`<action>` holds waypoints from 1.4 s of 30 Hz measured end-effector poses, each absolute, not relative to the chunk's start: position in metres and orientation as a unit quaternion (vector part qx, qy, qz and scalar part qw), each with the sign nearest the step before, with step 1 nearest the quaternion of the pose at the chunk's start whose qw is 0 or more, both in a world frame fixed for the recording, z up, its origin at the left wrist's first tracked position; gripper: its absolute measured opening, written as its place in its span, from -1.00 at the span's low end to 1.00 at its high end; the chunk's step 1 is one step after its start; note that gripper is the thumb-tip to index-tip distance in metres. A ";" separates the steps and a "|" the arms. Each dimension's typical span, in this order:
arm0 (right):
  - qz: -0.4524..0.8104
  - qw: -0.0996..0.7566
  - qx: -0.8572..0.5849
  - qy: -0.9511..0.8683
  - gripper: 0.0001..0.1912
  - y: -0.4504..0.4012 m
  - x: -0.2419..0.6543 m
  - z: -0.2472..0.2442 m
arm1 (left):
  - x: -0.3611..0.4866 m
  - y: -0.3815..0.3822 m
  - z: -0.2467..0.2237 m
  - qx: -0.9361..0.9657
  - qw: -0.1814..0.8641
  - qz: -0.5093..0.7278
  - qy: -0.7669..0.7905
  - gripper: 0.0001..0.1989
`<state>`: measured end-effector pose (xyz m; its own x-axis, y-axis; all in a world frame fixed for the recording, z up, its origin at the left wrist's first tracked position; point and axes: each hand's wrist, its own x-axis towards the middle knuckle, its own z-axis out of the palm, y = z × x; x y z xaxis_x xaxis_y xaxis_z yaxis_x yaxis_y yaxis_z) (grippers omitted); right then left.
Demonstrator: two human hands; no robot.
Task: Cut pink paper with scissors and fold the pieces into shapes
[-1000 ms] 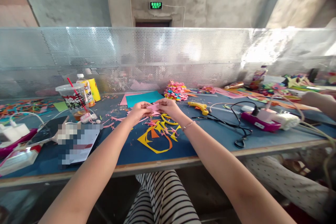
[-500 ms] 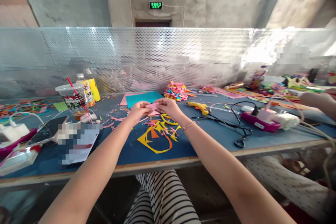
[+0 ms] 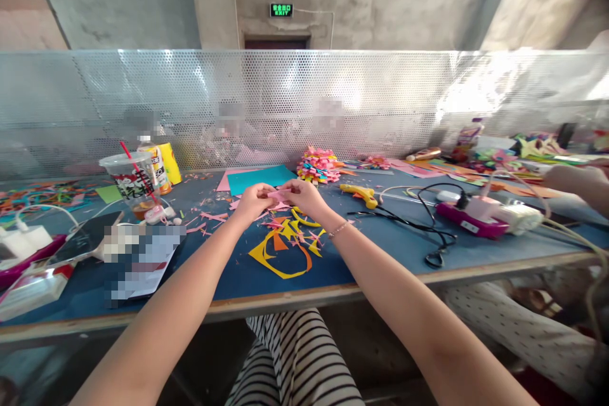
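Observation:
Between my two hands is a small piece of pink paper (image 3: 276,195), pinched from both sides above the table. My left hand (image 3: 255,202) grips its left end, fingertips closed. My right hand (image 3: 304,195), with a bracelet at the wrist, grips the other end. Below them lie yellow paper scraps (image 3: 267,264) with curved cut-outs, plus orange and pink bits. Just behind are a teal paper sheet (image 3: 261,179) and a layered ball of pink, yellow and blue paper strips (image 3: 318,165). To the right of my right hand rests a yellow glue gun (image 3: 359,193).
A plastic cup (image 3: 128,181) with a red straw, a bottle (image 3: 159,168) and a phone (image 3: 147,263) stand or lie on the left. Black cables and a purple power strip (image 3: 471,219) lie on the right. Another person's hand (image 3: 571,181) is at far right. A perforated metal screen (image 3: 285,82) borders the back.
The pink paper between my fingers has tilted and looks narrower, and my fingertips have shifted slightly. The other person's hand at far right has moved little.

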<state>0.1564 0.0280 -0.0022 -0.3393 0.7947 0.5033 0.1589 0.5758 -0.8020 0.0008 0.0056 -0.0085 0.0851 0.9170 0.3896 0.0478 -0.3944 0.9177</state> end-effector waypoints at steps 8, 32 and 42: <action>0.342 0.470 -0.326 -0.746 -0.85 0.030 0.157 -0.002 | 0.000 0.005 -0.008 0.610 0.437 0.541 0.380 -0.72; 0.404 0.470 -0.330 -0.712 -0.81 0.036 0.157 -0.005 | -0.005 -0.001 0.001 0.686 0.263 0.503 0.455 -0.85; 0.490 0.504 -0.318 -0.636 -0.84 0.025 0.158 0.007 | -0.011 0.005 0.001 0.655 0.273 0.550 0.441 -0.82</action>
